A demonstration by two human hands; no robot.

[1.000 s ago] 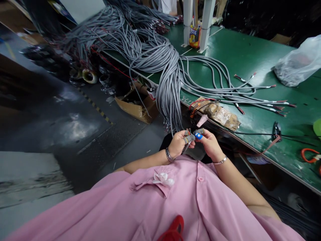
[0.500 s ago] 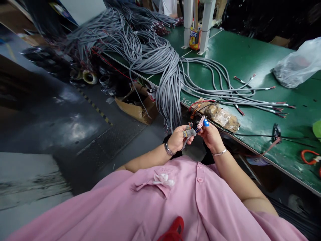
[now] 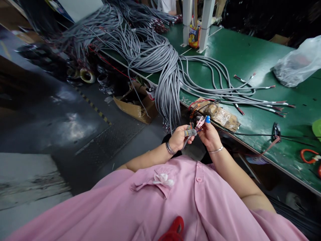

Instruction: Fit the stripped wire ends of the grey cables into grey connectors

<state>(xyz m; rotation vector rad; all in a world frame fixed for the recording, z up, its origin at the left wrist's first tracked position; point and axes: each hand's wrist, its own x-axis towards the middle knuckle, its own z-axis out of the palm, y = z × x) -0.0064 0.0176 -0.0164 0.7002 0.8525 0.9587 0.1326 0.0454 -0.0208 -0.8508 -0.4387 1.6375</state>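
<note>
The left hand (image 3: 178, 138) is closed around the end of a grey cable (image 3: 188, 133), whose stripped coloured wires (image 3: 192, 125) fan out just above its thumb. The right hand (image 3: 210, 135), its fingertips capped in blue and pink, pinches at those wires, apparently sorting or separating the cores; the next move likely calls for fine fingertip control, one thin strand at a time. Just beyond both hands lies a taped brown block (image 3: 218, 113) on the green bench (image 3: 250, 50), and farther out a hanging bundle of grey cables (image 3: 168, 90). A yellow packet (image 3: 194, 36) far ahead bears print too blurred to read.
</note>
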